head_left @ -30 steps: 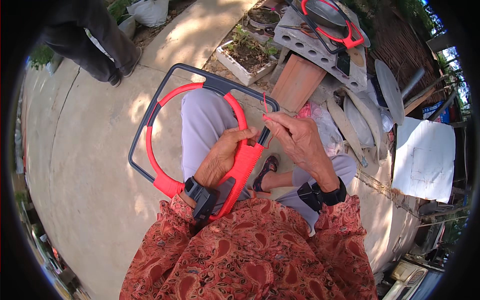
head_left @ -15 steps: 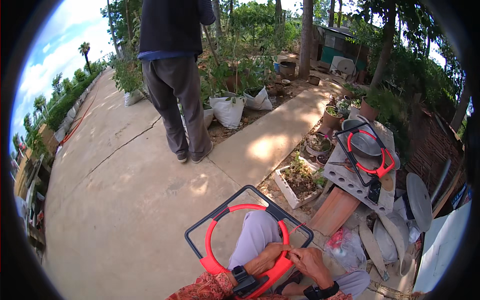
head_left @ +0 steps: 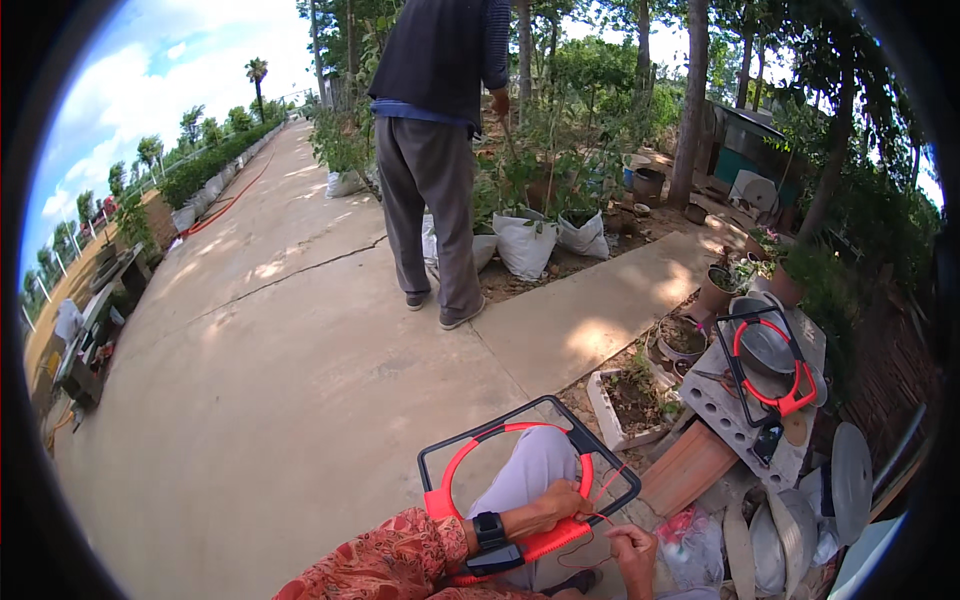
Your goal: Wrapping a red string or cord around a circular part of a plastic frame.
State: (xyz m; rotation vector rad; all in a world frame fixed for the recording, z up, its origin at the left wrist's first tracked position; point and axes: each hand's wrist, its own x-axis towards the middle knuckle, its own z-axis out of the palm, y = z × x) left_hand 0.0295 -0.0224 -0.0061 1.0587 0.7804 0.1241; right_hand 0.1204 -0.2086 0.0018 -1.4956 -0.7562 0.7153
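Observation:
Resting over my raised knee is a black and red frame [head_left: 452, 470], a red ring inside a black squared outline. My left hand [head_left: 562, 503] is closed at the ring's right side, with a thin red cord [head_left: 603, 517] coming out of its fingers. Lower and to the right, my right hand [head_left: 634, 556] is apart from the ring, its fingertips pinched together where the cord reaches them. Part of the cord loops loosely below the ring. A dark device on a strap [head_left: 489, 530] sits on my left wrist.
A similar red and black frame [head_left: 738, 360] lies by metal pans on a holed concrete slab [head_left: 712, 385] at right. A white planter box [head_left: 604, 408], a reddish board [head_left: 688, 468] and plastic bags [head_left: 692, 545] are near. Ahead, a person [head_left: 430, 180] stands facing white plant sacks [head_left: 524, 246].
My right hand has drawn away from the ring, and the cord now spans between both hands. The view has swung left, and the standing person's right arm and hand have come into sight.

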